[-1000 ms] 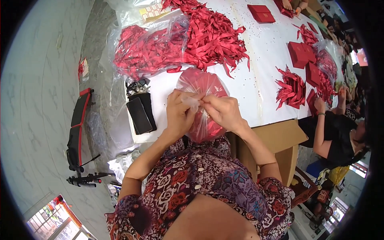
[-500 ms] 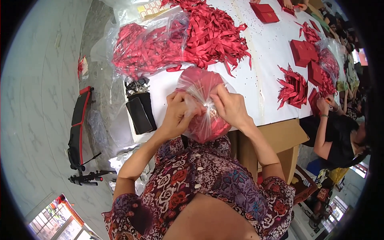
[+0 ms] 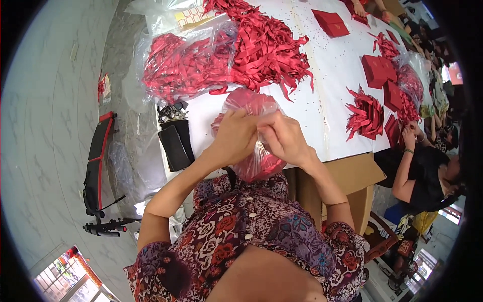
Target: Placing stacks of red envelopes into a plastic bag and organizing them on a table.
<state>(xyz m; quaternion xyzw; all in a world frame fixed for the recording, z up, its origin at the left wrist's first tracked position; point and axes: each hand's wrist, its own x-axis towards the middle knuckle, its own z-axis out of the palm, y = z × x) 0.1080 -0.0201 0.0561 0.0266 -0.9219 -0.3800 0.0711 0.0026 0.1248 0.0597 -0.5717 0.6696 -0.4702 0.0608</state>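
In front of me, at the table's near edge, sits a clear plastic bag (image 3: 255,168) filled with red ribbons. Its top is gathered into a bunch with creases fanning out from it. My left hand (image 3: 235,135) is closed on the left side of that gathered neck, its fingers partly hidden behind the back of the hand. My right hand (image 3: 286,139) pinches the neck from the right, its fingertips meeting the left hand's. Whether a tie is between the fingers, I cannot tell.
A large heap of red ribbons (image 3: 271,50) lies beyond the bag, beside a plastic-wrapped bundle (image 3: 186,65). A black phone-like case (image 3: 176,146) is at left. Red boxes (image 3: 377,70) and a ribbon pile (image 3: 365,113) are at right, near a co-worker. An open carton (image 3: 352,176) stands below.
My left hand has shifted up and right over the bag's neck, and my fingers have come together there. The bag's gathered top is now more covered.
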